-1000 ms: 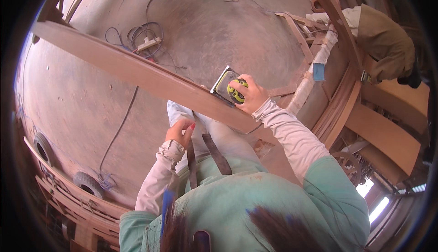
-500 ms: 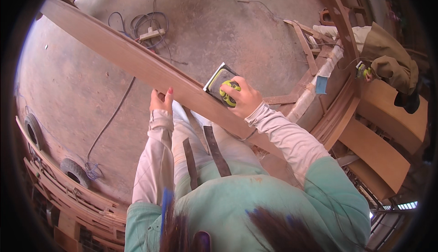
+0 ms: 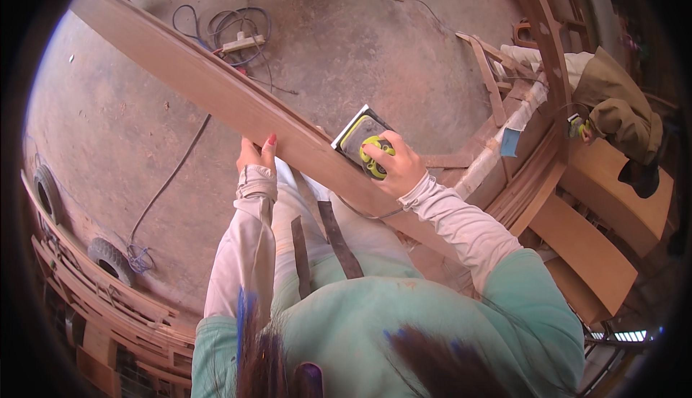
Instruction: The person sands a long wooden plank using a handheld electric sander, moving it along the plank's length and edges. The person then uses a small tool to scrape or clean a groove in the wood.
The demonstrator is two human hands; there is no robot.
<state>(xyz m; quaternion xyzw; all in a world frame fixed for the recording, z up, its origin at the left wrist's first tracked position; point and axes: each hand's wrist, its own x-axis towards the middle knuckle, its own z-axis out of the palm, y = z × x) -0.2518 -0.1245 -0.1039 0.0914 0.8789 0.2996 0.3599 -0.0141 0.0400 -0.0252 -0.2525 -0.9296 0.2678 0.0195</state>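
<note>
A long reddish-brown wooden beam (image 3: 209, 95) runs slantwise in front of me, from the far left to the lower right. My right hand (image 3: 400, 164) is closed over the round yellow-green top of a grey palm sander (image 3: 371, 146). The sander's flat pad is tilted at the beam's far edge; its exact contact is hard to see. My left hand (image 3: 257, 155) grips the beam's near edge, thumb on the upper face, other fingers partly hidden.
A cable coil with a white power strip (image 3: 244, 43) lies on the concrete floor beyond the beam. Old tires (image 3: 110, 259) and stacked wood slats (image 3: 108, 304) are at left. At right, another person (image 3: 620, 102) holds a similar sander near curved wooden panels (image 3: 584, 254).
The sander and my right hand have shifted slightly right along the beam. My left hand keeps its hold, and the whole view has turned a little.
</note>
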